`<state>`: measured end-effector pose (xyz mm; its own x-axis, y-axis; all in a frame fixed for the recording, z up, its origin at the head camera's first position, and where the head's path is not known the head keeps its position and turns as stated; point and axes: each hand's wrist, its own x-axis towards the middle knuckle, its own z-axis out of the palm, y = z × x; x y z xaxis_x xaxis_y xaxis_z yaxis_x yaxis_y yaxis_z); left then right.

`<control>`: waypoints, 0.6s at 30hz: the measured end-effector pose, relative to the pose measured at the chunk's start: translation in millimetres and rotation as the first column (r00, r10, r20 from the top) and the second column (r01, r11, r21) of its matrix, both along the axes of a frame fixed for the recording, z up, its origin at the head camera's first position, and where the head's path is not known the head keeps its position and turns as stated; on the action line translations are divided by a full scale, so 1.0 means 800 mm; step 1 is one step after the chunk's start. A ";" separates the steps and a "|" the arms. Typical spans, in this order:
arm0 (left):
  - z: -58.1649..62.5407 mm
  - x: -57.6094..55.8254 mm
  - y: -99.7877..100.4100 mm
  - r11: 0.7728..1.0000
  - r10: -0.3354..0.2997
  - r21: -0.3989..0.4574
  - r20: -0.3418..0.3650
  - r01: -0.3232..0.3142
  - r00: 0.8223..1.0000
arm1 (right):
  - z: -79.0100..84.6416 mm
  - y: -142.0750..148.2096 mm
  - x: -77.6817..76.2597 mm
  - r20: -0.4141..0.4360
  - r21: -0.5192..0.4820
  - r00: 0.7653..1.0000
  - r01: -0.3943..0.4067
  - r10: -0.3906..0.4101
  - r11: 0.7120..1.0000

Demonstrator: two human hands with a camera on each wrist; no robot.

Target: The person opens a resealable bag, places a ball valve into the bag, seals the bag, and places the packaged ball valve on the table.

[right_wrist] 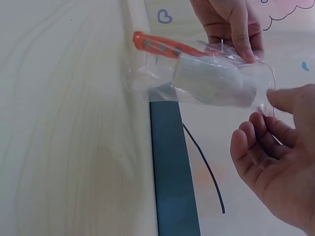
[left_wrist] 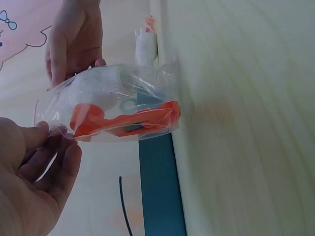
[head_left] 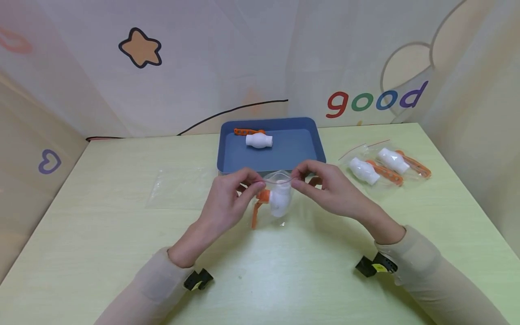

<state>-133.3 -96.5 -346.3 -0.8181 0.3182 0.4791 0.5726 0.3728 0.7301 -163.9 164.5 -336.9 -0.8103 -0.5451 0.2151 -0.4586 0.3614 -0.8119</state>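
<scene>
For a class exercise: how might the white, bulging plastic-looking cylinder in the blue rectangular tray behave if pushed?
The white, bulging cylinder would probably roll, given its rounded sides; its smooth middle may be slippery. The blue tray's raised rim might stop it.

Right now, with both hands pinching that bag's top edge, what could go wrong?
The clear bag seems held only by its edge, between the left hand and right hand, so a slipped pinch might drop it with the white piece and orange handle inside.
I can't tell whether that edge is sealed; if not, tipping could spill the contents.
The bag is just in front of the blue tray, so a forward swing might bump it.
</scene>
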 end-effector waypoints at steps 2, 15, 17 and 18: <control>0.000 0.001 -0.001 1.000 0.002 0.006 0.004 -0.002 1.000 | -0.001 -0.001 0.000 0.008 -0.008 1.000 0.007 -0.007 1.000; 0.002 0.002 0.000 1.000 0.001 0.012 0.061 -0.001 0.998 | 0.001 -0.002 0.000 -0.072 -0.127 0.994 0.071 -0.081 0.989; 0.001 0.002 0.000 1.000 -0.009 0.009 0.054 0.008 0.999 | 0.001 -0.002 0.000 -0.090 -0.133 0.993 0.061 -0.073 0.989; 0.001 0.002 0.000 1.000 -0.016 0.008 0.050 0.016 0.999 | 0.000 -0.001 0.001 -0.101 -0.135 0.993 0.054 -0.068 0.989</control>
<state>-131.8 -96.2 -345.2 -0.8359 0.3278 0.4403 0.5412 0.3583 0.7607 -163.3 163.5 -336.5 -0.8103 -0.4564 0.3677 -0.5243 0.2842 -0.8027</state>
